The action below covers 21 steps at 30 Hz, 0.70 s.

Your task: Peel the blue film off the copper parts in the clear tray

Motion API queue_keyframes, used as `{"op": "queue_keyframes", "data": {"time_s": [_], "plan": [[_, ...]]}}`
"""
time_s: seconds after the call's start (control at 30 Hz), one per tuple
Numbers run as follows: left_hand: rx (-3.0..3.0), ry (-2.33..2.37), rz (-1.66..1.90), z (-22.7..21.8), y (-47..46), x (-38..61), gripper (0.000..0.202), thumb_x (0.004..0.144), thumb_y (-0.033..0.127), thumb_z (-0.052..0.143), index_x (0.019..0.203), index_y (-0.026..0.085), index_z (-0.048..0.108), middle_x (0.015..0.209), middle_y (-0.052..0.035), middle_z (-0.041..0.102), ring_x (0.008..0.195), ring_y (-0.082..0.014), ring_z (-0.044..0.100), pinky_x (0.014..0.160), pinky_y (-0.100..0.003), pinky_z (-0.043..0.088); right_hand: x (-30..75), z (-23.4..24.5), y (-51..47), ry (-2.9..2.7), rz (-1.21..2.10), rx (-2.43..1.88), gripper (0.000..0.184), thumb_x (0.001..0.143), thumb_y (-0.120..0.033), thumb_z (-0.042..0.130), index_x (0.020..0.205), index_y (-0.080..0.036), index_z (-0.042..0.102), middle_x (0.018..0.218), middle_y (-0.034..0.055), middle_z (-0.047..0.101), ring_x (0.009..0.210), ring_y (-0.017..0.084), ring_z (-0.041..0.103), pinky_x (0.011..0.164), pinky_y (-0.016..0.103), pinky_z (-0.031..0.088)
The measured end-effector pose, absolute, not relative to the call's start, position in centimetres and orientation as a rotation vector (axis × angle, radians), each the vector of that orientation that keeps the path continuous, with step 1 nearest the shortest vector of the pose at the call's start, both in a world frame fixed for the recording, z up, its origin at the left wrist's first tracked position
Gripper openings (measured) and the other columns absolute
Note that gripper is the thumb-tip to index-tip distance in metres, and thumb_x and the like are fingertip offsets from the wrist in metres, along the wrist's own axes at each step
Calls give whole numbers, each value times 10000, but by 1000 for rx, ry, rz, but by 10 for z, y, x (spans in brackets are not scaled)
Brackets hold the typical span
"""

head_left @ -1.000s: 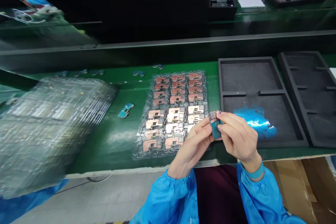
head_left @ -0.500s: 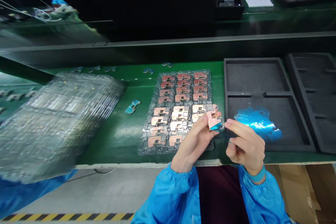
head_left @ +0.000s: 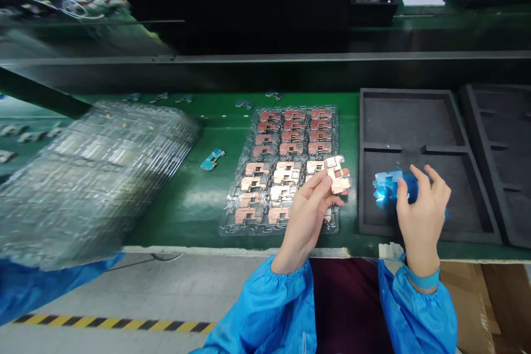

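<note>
My left hand [head_left: 307, 215] pinches a copper-shielded circuit board [head_left: 338, 177] between thumb and fingers, just above the right edge of a clear plastic tray [head_left: 252, 138]. That tray holds several rows of similar copper-covered boards. My right hand [head_left: 423, 204] stands apart from the board, its fingers spread. Its fingertips are at a crumpled, shiny blue film [head_left: 388, 188], which lies in the lower compartment of a black foam tray [head_left: 409, 127]. My hand hides part of the film.
A blurred stack of clear trays [head_left: 95, 182] lies to the left, above a blue sleeve [head_left: 41, 287]. A small blue-green board piece [head_left: 212, 159] sits on the green bench [head_left: 199, 221]. Another black foam tray [head_left: 501, 166] stands at right.
My right hand has let go of the board and moved right to the blue film. The board stays in my left hand, now tilted with its copper face showing. The view has shifted slightly.
</note>
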<state>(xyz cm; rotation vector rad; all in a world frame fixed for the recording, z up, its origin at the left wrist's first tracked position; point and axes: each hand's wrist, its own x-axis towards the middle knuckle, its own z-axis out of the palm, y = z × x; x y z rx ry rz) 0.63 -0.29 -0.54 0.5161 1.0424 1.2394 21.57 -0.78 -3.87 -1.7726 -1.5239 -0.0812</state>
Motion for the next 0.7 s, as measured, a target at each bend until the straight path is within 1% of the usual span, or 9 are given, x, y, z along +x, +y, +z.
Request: {"op": "queue_keyframes", "data": {"time_s": [0.03, 0.07, 0.1, 0.2, 0.23, 0.3, 0.4, 0.57, 0.7], "plan": [[543, 1060, 1243, -5, -4, 8, 315, 883, 385, 870, 1122, 184, 824, 1243, -125, 792, 866, -178, 723, 664, -257, 586, 213, -38, -8, -1540, -47, -1752, 379, 1062, -368, 645, 1390, -186, 703, 1499, 233, 619, 1422, 431, 567, 1127, 728, 498], [572, 1080, 1245, -5, -5, 10, 322, 866, 358, 884, 1126, 181, 815, 1207, -118, 798, 890, -184, 730, 691, -261, 595, 208, -36, -9, -1540, 15, -1698, 395, 1067, -371, 634, 1414, -189, 689, 1541, 234, 591, 1455, 426, 548, 1151, 736, 482], [602, 1102, 1243, -5, -6, 11, 337, 846, 329, 901, 1131, 177, 804, 1171, -111, 803, 912, -189, 736, 718, -265, 604, 200, -33, -11, -1533, 119, -1626, 394, 1076, -358, 616, 1430, -197, 677, 1525, 220, 612, 1436, 395, 578, 1142, 694, 518], [697, 1154, 1250, -7, -9, 17, 366, 806, 277, 927, 1126, 169, 785, 1026, -81, 811, 918, -194, 754, 800, -289, 634, 172, -25, -17, -1512, 570, -1387, 361, 1078, -302, 606, 1425, -225, 668, 1301, 135, 750, 1180, 258, 733, 929, 429, 675], [728, 1164, 1257, -8, -10, 18, 344, 807, 271, 922, 1107, 170, 788, 977, -67, 808, 900, -189, 757, 819, -293, 640, 164, -23, -18, -1489, 682, -1333, 323, 1068, -291, 626, 1378, -227, 693, 1225, 111, 766, 1085, 224, 752, 840, 355, 682], [789, 1175, 1269, -8, -12, 19, 265, 823, 268, 906, 1046, 174, 798, 897, -44, 796, 847, -172, 757, 830, -289, 648, 151, -23, -18, -1416, 782, -1279, 190, 1047, -271, 667, 1211, -225, 751, 1105, 74, 761, 957, 180, 749, 734, 273, 661], [826, 1182, 1274, -8, -12, 17, 215, 837, 295, 900, 994, 180, 807, 888, -43, 803, 827, -176, 770, 819, -293, 663, 142, -29, -17, -1299, 791, -1257, 102, 1048, -263, 674, 1030, -214, 762, 1017, 52, 728, 861, 155, 733, 690, 253, 656], [752, 1224, 1319, -9, -9, 13, 278, 811, 396, 937, 935, 177, 819, 898, -70, 828, 800, -211, 788, 806, -344, 688, 134, -36, -16, -1262, 802, -1227, 114, 1050, -274, 679, 1064, -201, 765, 1048, 69, 724, 862, 157, 741, 701, 257, 678], [702, 1193, 1264, -7, -15, 8, 313, 802, 453, 940, 918, 181, 835, 878, -75, 819, 739, -223, 768, 775, -385, 690, 127, -37, -17, -1256, 791, -1227, 93, 1023, -278, 722, 1018, -200, 771, 1020, 71, 728, 890, 180, 746, 705, 268, 692]]}}
